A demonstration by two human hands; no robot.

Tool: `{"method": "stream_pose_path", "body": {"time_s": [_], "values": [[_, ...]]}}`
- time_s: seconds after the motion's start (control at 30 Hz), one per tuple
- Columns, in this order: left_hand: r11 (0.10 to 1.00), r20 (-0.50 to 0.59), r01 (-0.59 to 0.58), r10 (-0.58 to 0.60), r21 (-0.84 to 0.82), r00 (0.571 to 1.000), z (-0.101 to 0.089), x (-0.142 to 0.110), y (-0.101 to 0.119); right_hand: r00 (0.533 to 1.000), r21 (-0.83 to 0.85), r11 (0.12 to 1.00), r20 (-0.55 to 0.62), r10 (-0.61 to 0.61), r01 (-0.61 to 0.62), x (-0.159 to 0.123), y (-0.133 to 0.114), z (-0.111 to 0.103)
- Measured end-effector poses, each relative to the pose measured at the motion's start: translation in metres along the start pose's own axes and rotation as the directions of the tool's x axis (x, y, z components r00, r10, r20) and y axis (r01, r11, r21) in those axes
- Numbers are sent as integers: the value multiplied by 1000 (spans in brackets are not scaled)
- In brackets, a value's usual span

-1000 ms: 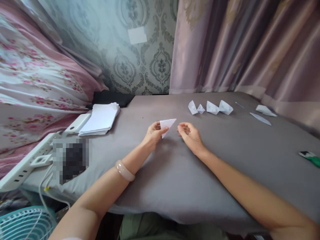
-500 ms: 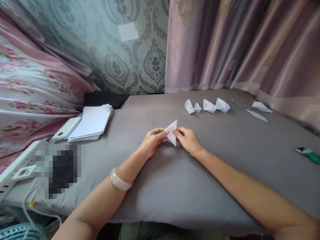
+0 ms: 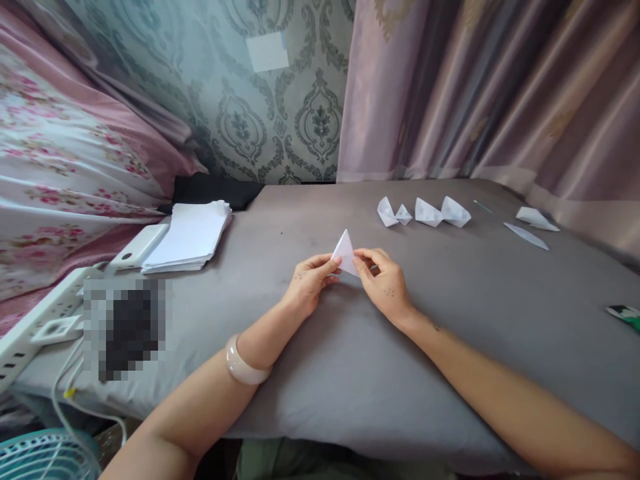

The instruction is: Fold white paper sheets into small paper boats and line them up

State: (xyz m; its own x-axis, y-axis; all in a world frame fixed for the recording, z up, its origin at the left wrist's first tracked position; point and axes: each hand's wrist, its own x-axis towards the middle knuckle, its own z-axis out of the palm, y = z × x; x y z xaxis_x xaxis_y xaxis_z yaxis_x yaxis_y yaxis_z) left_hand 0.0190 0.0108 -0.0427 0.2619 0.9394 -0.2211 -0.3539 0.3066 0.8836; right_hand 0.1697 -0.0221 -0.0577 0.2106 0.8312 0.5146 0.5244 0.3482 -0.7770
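Note:
A small triangle of folded white paper [image 3: 345, 255] is held above the grey cloth, one point facing away from me. My left hand [image 3: 311, 279] pinches its left edge between thumb and fingers. On the opposite edge, the thumb and fingertips of my right hand [image 3: 381, 280] are closed on the paper. Further back stand folded paper boats [image 3: 429, 212], several in a row, with a small one [image 3: 403, 214] among them.
A stack of white paper [image 3: 187, 237] lies at the left beside a white box [image 3: 140, 247] and a power strip [image 3: 45, 320]. Rightward are folded paper pieces [image 3: 537, 218], a thin stick [image 3: 483, 206] and a green object [image 3: 627, 316]. A turquoise fan [image 3: 47, 457] stands lower left.
My right hand came in from the right and took hold of the folded paper. Between both hands the paper has turned, so its point now faces away from me.

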Motion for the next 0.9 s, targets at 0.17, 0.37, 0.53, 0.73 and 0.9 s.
{"method": "stream_pose_path", "body": {"time_s": [0.17,0.37,0.53,0.73,0.9], "values": [[992,79,-91,84,93,993,1,-3,-1,991,98,986,22,135,-136,4,0,0],[965,138,-186,162,184,977,6,-8,1,934,257,898,118,338,-357,12,0,-6],[938,151,-234,200,257,968,5,-9,2,868,355,794,249,430,-494,14,2,-11],[886,140,-273,237,375,961,3,-10,0,854,347,782,262,449,-517,13,-3,-11],[792,104,-300,290,532,951,0,-8,-3,833,353,759,314,455,-548,11,-7,-9]]}}
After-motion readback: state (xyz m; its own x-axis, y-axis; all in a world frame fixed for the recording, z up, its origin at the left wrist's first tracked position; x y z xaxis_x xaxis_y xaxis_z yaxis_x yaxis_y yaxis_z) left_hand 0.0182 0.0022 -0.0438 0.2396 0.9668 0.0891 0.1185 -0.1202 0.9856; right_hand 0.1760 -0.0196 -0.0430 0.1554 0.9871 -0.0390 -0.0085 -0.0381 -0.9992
